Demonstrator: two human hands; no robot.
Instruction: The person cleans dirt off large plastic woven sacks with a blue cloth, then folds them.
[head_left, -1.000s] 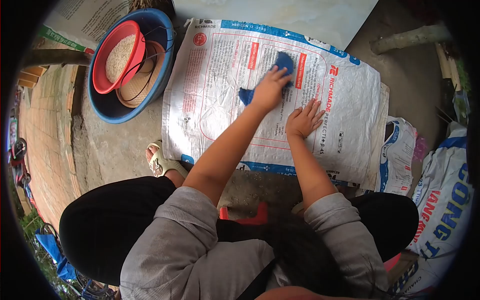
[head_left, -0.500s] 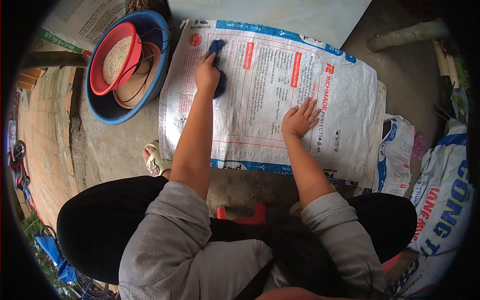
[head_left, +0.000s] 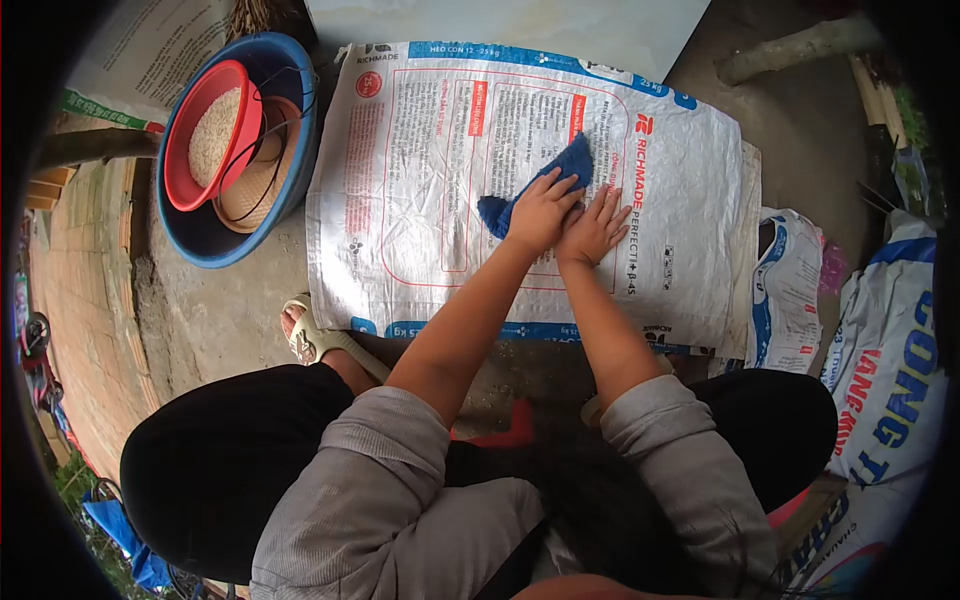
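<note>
While the left hand [head_left: 540, 215] lies on a blue cloth [head_left: 566, 163] near the middle of the frame, its fingers are spread over the lower right edge of it; whether they also pinch any of the fabric cannot be told, since the palm side is hidden. From that hand the cloth reaches out toward the top of the frame and off to the left, its long axis slanting from lower left to upper right. The left hand is the nearer one, being on the cloth itself. Just to its right, the right hand [head_left: 596, 232] holds nothing visible and rests with fingers apart on the printed sack [head_left: 430, 200], the thumb sides of the two hands meeting or nearly so.

The sack is spread beneath both hands and the cloth, wider across the frame than it is deep. Beyond its left edge, at upper left, a blue basin [head_left: 215, 262] contains a red bowl [head_left: 245, 165] of white grains [head_left: 213, 137]. A sandal [head_left: 318, 336] shows by the sack's lower left corner, and another big sack [head_left: 890, 390] stands at the right of the frame.
</note>
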